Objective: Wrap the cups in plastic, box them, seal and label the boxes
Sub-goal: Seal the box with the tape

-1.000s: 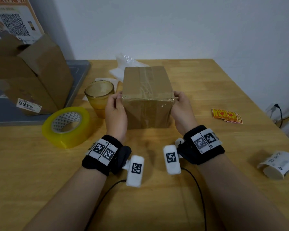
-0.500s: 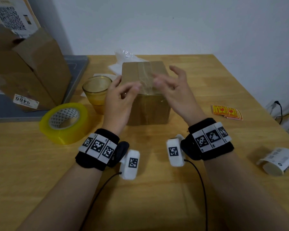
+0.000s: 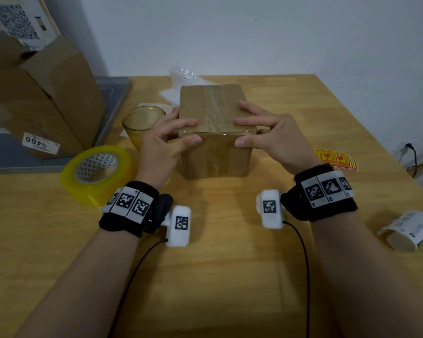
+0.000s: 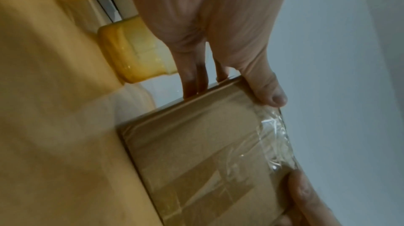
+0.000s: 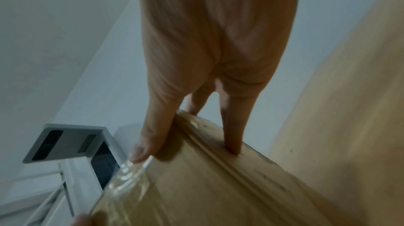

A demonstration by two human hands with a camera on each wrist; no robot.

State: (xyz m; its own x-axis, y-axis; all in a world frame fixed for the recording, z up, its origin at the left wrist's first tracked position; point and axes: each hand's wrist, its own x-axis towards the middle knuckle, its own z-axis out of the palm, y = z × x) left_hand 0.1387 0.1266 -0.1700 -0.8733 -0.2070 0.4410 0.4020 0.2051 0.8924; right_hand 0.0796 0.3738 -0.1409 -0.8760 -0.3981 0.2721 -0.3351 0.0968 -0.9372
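Pale wall rises behind a wooden table (image 3: 230, 276), and from the head view the small sealed box (image 3: 215, 152) stands near the table's middle with clear tape (image 3: 213, 106) running over its lid. The left hand (image 3: 161, 145) and right hand (image 3: 276, 140) grip its near top corners, fingers on the lid, thumbs on the front face. Only this view shows the surroundings: an amber glass cup (image 3: 142, 123) just left of the box, a yellow tape roll (image 3: 95, 174), a large open carton (image 3: 42, 98), crumpled plastic (image 3: 181, 79) behind the box, red-yellow stickers (image 3: 335, 158) and a label roll (image 3: 405, 230) to the right. The left wrist view adds the left thumb pressing the box's taped edge (image 4: 275, 143), fingers over the far side, the cup (image 4: 133, 48) beside them. The right wrist view shows the right thumb at wrinkled tape (image 5: 129, 176) and one finger pressed on the cardboard (image 5: 240, 186).
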